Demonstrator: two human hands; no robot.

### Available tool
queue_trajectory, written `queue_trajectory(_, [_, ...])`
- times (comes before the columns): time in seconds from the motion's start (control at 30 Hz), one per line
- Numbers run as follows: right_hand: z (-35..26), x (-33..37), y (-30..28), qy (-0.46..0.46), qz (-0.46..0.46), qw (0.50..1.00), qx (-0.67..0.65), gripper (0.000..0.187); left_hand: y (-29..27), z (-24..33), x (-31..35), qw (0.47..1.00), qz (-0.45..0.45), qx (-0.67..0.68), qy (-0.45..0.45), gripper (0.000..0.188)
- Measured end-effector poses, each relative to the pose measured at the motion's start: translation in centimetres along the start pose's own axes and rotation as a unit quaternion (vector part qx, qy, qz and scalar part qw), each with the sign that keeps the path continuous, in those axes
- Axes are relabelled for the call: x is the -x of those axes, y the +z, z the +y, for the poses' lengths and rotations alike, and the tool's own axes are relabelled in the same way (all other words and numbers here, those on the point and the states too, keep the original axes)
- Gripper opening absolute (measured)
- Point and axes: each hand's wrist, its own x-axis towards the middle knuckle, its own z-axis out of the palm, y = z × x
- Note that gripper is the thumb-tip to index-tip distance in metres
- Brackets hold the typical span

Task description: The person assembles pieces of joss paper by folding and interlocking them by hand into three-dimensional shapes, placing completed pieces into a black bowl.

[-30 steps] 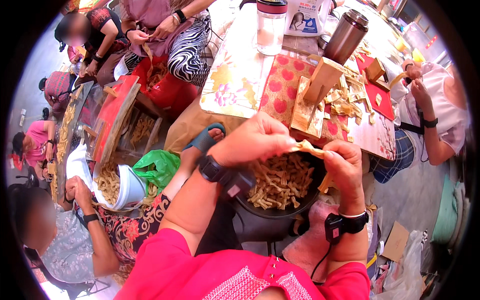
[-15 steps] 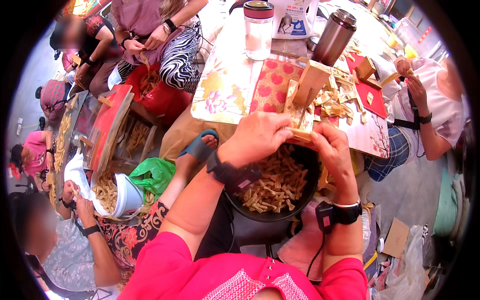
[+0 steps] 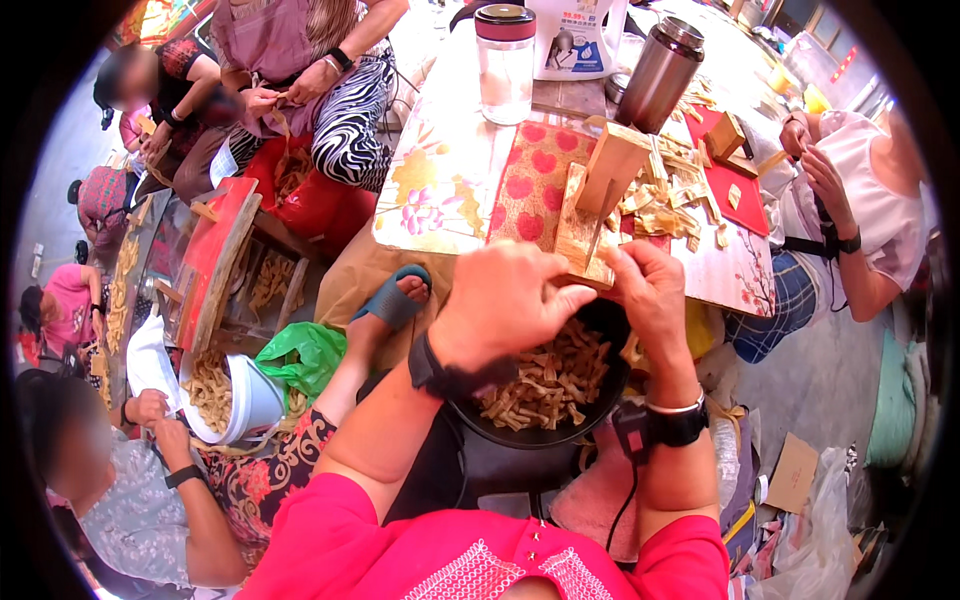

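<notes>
At the near table edge, both my hands are at the front end of a wooden block stand (image 3: 580, 235), a flat base with an upright block. My left hand (image 3: 500, 300) has thumb and forefinger bent together against the base's left side. My right hand (image 3: 650, 290) pinches at its right corner; what lies between the fingertips is largely hidden. Below the hands, a dark round pan (image 3: 540, 437) holds many short, pale yellow-brown folded pieces (image 3: 550, 385). Past the stand, flat pale yellow strips (image 3: 665, 205) lie heaped on the table.
A clear lidded cup (image 3: 505, 75), a white jug (image 3: 575, 40) and a brown metal flask (image 3: 660, 75) stand on the table (image 3: 430, 200). Co-workers sit left and right. A white bucket (image 3: 255, 395) of pieces and a green bag (image 3: 303, 355) are at left.
My hands, which held a pale strip between them just in front of the stand, are now against its front end. The left hand has turned, its back more upward. The view has shifted slightly.
</notes>
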Motion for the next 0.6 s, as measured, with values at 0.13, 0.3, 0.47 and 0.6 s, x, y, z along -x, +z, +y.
queue_trajectory(0.13, [-1.6, 2.6, 1.9, 0.256, -0.158, 0.873, -0.385, 0.034, 2.7, 1.2, 0.9, 0.967, 0.007, 0.226, -0.115, 0.030])
queue_trajectory(0.3, [-1.1, 3.4, 2.7, 0.247, -0.185, 0.853, -0.420, 0.028, 3.6, 1.3, 0.9, 0.740, 0.077, 0.638, -0.197, 0.030])
queue_trajectory(0.47, [-2.6, 4.0, 3.0, 0.130, -0.247, 0.944, -0.176, 0.019, 1.0, -0.3, 0.1, 0.610, 0.243, 0.742, -0.135, 0.030])
queue_trajectory(0.6, [-3.6, 4.4, 2.5, 0.180, -0.268, 0.912, -0.252, 0.014, 0.4, -0.5, 0.5, 0.837, 0.387, 0.378, -0.083, 0.023])
